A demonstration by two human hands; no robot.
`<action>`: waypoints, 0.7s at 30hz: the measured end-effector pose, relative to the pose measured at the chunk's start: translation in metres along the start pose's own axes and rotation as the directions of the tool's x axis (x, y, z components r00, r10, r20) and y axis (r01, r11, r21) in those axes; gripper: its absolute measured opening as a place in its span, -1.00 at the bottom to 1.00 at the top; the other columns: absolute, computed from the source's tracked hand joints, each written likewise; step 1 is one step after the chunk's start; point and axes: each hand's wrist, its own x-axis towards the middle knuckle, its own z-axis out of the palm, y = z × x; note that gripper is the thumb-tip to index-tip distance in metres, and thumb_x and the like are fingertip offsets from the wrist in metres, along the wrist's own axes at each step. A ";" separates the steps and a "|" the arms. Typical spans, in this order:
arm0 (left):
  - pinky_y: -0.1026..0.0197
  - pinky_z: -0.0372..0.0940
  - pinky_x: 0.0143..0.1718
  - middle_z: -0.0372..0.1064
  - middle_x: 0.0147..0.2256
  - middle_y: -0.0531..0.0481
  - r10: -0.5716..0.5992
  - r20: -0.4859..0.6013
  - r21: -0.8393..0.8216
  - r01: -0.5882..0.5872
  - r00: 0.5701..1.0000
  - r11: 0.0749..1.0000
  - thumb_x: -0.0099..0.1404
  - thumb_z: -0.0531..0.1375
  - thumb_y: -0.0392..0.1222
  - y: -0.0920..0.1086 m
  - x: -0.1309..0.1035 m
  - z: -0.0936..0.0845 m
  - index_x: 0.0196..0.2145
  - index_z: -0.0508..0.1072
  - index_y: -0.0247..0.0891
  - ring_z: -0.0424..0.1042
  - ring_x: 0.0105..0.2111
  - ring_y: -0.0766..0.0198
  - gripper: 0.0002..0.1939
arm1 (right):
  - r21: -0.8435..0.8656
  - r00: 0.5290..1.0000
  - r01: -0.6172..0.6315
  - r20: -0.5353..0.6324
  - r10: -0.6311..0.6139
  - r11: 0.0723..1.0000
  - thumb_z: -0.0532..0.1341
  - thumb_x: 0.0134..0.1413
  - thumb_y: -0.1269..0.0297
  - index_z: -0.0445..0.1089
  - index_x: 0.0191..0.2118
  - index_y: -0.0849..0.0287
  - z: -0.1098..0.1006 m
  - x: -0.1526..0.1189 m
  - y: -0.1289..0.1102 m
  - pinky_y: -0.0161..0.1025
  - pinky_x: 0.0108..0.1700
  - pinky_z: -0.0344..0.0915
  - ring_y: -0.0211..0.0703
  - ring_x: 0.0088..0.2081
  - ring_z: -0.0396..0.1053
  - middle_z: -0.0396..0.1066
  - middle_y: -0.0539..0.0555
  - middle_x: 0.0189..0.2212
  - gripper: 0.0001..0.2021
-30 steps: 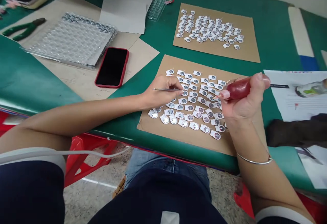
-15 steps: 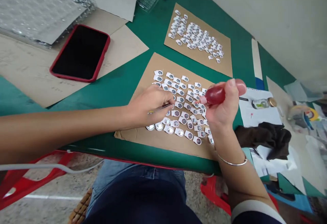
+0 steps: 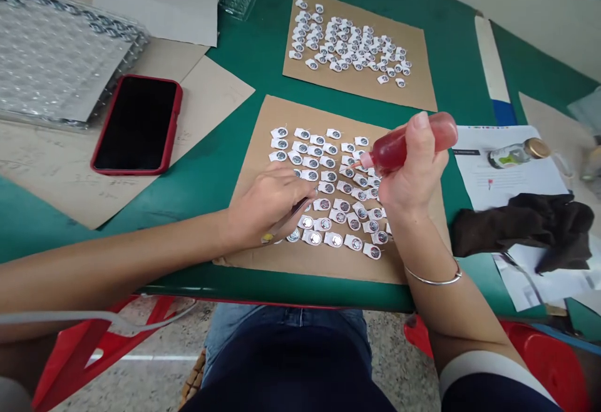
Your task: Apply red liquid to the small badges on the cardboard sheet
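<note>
My right hand (image 3: pixel 416 171) is wrapped round a small squeeze bottle of red liquid (image 3: pixel 389 149). Its narrow pink tip points down and left, over the rows of small round tags (image 3: pixel 333 240). My left hand (image 3: pixel 270 202) rests low over the left part of the near cardboard sheet (image 3: pixel 253 149), fingers closed on slim metal tweezers (image 3: pixel 288 216) with a yellow mark at the rear end. The tips of the tweezers are hidden by the fingers. Each tag has a white tab and a dark or silvery round face. Some lie hidden under my hands.
Beyond lies a second cardboard sheet (image 3: pixel 422 92) with more tags. To the left are a red-cased phone (image 3: pixel 138 124) and bubble wrap (image 3: pixel 56 55). A dark cloth (image 3: pixel 521 227), papers and a small glass jar (image 3: pixel 516 154) lie to the right on the green table (image 3: pixel 197 180).
The camera view has turned and shifted. Both hands keep their hold; the bottle stays over the tags, its tip slightly further left and up in view.
</note>
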 end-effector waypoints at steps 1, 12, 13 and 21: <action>0.15 0.24 -0.30 0.40 -0.48 0.05 -0.006 0.020 0.005 0.006 1.000 1.000 0.23 0.08 -0.30 0.001 0.004 0.001 -0.36 0.37 -0.22 0.36 -0.45 0.30 -0.92 | -0.013 1.000 0.000 0.001 0.000 1.000 0.14 0.05 -0.03 0.10 -0.50 0.08 -0.001 0.002 -0.001 -0.29 -0.68 0.23 -0.26 -0.70 0.28 0.14 -0.13 -0.73 -0.67; 0.13 0.19 -0.31 0.36 -0.51 -0.01 0.027 0.145 0.091 -0.040 0.989 0.995 0.20 0.05 -0.33 0.014 0.013 0.014 -0.38 0.36 -0.27 0.31 -0.46 0.25 -0.90 | -0.034 0.995 0.024 0.102 -0.020 0.999 0.21 0.03 0.07 0.17 -0.55 0.08 -0.003 0.006 -0.005 -0.26 -0.65 0.27 -0.24 -0.69 0.32 0.19 -0.13 -0.75 -0.70; 0.13 0.18 -0.30 0.37 -0.49 -0.01 0.025 0.135 0.084 -0.036 0.990 0.996 0.19 0.05 -0.34 0.014 0.011 0.015 -0.38 0.35 -0.25 0.32 -0.44 0.25 -0.90 | -0.026 0.996 0.026 0.082 -0.023 0.999 0.21 0.03 0.08 0.17 -0.55 0.07 -0.003 0.005 -0.003 -0.27 -0.66 0.28 -0.24 -0.69 0.33 0.19 -0.14 -0.75 -0.71; 0.12 0.16 -0.29 0.39 -0.47 0.01 -0.007 0.121 0.010 0.006 0.993 1.000 0.16 0.07 -0.36 0.012 0.008 0.017 -0.38 0.30 -0.21 0.33 -0.42 0.23 -0.91 | 0.024 0.999 0.028 0.044 -0.029 0.999 0.24 0.01 0.13 0.19 -0.57 0.08 -0.005 0.003 0.005 -0.31 -0.74 0.25 -0.28 -0.74 0.30 0.21 -0.16 -0.74 -0.72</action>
